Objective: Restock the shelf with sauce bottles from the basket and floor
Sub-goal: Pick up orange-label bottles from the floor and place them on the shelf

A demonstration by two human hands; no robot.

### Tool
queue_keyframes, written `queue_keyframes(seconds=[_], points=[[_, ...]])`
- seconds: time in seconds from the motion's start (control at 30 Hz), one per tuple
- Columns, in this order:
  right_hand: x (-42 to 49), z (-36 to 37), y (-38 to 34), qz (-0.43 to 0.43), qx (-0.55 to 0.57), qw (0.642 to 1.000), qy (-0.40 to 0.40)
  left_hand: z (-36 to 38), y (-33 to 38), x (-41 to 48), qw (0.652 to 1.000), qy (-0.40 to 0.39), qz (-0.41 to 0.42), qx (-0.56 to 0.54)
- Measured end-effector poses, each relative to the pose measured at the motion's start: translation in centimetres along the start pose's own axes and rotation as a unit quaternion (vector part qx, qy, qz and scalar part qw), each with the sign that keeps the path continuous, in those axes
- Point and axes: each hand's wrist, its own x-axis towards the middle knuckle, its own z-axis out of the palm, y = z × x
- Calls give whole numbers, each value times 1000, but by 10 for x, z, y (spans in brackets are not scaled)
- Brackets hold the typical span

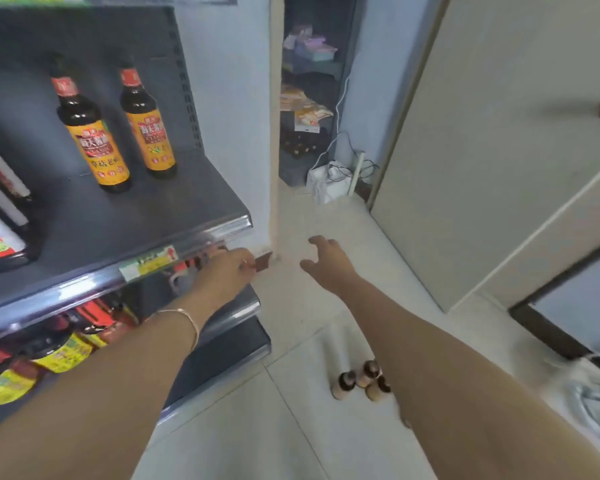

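Partway done: two shelf bottles [118, 133] stand on the top shelf [118, 220]. Floor bottles [361, 381] wait near right. Left hand [229, 270] is under the shelf edge, fingers curled, grip unclear. Right hand [326, 263] is over the floor [291, 427], fingers spread, empty.

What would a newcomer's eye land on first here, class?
Two dark glass sauce bottles with orange labels stand upright on the grey metal shelf, upper left. Below its edge the left hand reaches in, while the right hand spreads open above the pale tiled floor, where small tan bottles with dark caps cluster.
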Motion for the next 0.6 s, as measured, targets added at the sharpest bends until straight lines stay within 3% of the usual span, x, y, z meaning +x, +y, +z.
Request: queue_keyframes(seconds=[0.27,0.6], points=[[-75,-32,183,153,10,988,16,162,109,-25,984,-159,74,27],[-120,0,363,258,21,965,-28,333,144,-65,969,-243,19,40]])
